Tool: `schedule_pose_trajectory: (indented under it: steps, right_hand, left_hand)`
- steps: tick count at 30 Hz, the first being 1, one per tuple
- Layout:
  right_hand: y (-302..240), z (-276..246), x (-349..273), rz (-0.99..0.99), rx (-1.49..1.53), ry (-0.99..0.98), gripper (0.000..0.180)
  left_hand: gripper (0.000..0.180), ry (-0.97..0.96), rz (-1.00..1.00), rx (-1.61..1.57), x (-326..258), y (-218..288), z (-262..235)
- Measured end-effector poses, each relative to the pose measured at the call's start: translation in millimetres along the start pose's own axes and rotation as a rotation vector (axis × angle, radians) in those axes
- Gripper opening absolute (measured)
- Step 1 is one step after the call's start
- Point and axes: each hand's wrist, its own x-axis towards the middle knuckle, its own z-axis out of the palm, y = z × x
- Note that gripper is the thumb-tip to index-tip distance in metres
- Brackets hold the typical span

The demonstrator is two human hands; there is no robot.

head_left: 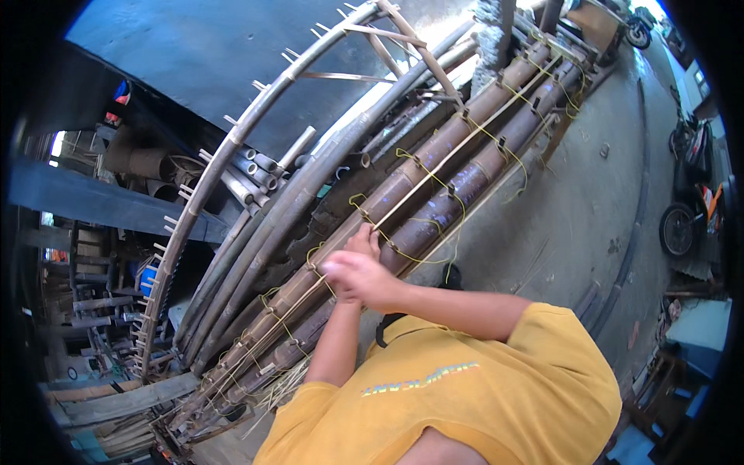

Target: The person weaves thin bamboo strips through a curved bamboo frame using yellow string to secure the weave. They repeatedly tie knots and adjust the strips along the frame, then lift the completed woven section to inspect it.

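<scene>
Bamboo poles, brown, thick, lie side by side in a bundle running from 7 o'clock up to 1 o'clock across the frame. Yellow cord loops over the poles at several points along their length; thin splints lie along the bundle under the cord.

Left hand: at centre, fingers down on the poles at a cord loop, touching the cord. Grip narrow; whether it pinches the cord I cannot tell, as the right hand partly covers it.

Right hand: just at 6 o'clock of the left hand, touching it, blurred. Fingers curled, grip closed; what it holds cannot be told.

Both forearms come in from 5 o'clock, out of a yellow shirt filling the lower edge.

Surroundings: a curved bamboo frame with short pegs arcs from 8 o'clock to 12 o'clock, beside the bundle. Grey pipes stacked at 10 o'clock. Concrete floor at 3 o'clock. Motorbike parked at the 3 o'clock rim.
</scene>
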Motion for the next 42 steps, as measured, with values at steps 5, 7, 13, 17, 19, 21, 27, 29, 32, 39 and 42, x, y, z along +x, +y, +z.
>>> schedule_pose_trajectory:
  steps: [5, 7, 13, 17, 19, 21, 27, 29, 32, 39, 42]
  right_hand:
    - [39.9, -108.4, -17.6, 0.137, 0.568, 0.807, 0.021]
    - [39.7, -110.6, 10.2, -0.306, 0.38, 0.957, 0.016]
    - [-26.0, -48.8, 82.7, -0.313, -1.746, -0.127, 0.056]
    - [-2.9, -138.7, 143.2, -0.197, -1.882, 0.371, 0.061]
    - [-22.4, -138.2, 155.5, -0.039, -1.292, -0.13, 0.054]
    - [-61.0, -90.6, 102.5, -0.118, -0.936, -0.237, 0.048]
    - [47.8, -157.0, -34.2, -0.455, -1.406, -0.404, 0.034]
    - [42.0, -139.1, -28.7, -0.232, -1.297, -0.32, 0.034]
    - [54.4, -140.7, -32.6, -0.269, -1.4, -0.253, 0.033]
    - [71.0, -78.1, -43.0, -0.152, -1.692, -0.233, 0.022]
    - [124.8, -57.2, -41.7, 0.224, -0.955, -0.339, 0.03]
  left_hand:
    - [0.019, 0.121, 0.134, -0.041, 5.2, -11.3, 6.8]
    - [0.02, 0.113, 0.099, -0.017, 4.4, -5.8, 5.5]
    - [0.025, 0.284, 0.252, -0.01, 7.5, -5.2, 8.5]
    - [0.029, 0.016, 0.14, -0.17, 7.3, -5.9, -5.3]
    - [0.028, -0.006, 0.116, -0.144, 8.0, -14.6, -9.1]
    - [0.027, -0.013, 0.051, -0.137, 10.7, -28.8, -4.1]
    - [0.028, 0.101, 0.07, -0.155, 13.0, -2.1, -5.1]
    - [0.026, 0.157, 0.104, -0.398, 23.1, -7.2, -10.7]
    - [0.028, 0.181, 0.014, -0.627, 73.5, 18.9, -44.4]
    - [0.035, 0.258, 0.004, -0.125, 128.9, -58.1, -7.5]
    - [0.04, 0.176, 0.036, -0.17, 81.6, -49.8, -61.4]
